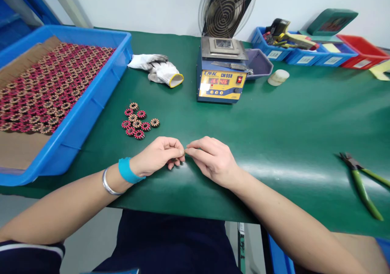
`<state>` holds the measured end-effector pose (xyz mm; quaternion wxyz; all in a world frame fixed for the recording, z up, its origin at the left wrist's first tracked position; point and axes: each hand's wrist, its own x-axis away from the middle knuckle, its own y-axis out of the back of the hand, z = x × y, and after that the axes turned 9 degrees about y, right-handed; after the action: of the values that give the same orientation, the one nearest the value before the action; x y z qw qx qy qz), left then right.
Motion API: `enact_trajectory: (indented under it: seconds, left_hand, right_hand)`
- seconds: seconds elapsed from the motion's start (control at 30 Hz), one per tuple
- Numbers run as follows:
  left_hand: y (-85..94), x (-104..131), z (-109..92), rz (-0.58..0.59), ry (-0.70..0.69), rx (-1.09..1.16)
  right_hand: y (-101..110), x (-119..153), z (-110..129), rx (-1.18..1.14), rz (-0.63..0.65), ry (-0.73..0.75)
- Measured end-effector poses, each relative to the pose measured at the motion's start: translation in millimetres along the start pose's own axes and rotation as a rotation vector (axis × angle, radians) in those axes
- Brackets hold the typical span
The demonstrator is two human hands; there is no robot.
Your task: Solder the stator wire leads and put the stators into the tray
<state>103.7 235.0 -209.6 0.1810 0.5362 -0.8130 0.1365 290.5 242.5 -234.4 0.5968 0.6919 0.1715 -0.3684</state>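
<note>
My left hand (163, 155) is closed in a pinch around a small wound ring coil (176, 159); most of it is hidden by the fingers, with only a copper glint showing. Thumb and forefinger of my right hand (213, 158) are pinched together right beside the left fingertips, at what looks like a thin copper wire end of that coil. Both hands are just above the green table mat (274, 136). Up and left of them lies a loose group of ring coils (137, 124), some wound in red, some in copper.
A blue tray (100, 99) full of coils stands at left, beside white gloves (163, 69). Behind my hands is a solder pot (221, 79) with a fan (227, 8). Green-handled cutters (361, 184) lie right; small bins (304, 57) and a round white container (278, 77) sit behind.
</note>
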Motion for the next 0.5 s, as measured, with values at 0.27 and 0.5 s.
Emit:
enact_trajectory:
  seconds: [0.27, 0.5]
  left_hand:
    - [1.0, 6, 2, 0.017, -0.083, -0.176]
    - [-6.9, 21, 9, -0.321, -0.78, -0.747]
  right_hand:
    - [3, -3, 2, -0.117, 0.094, -0.039]
    - [-4, -10, 12, -1.125, 0.144, -0.831]
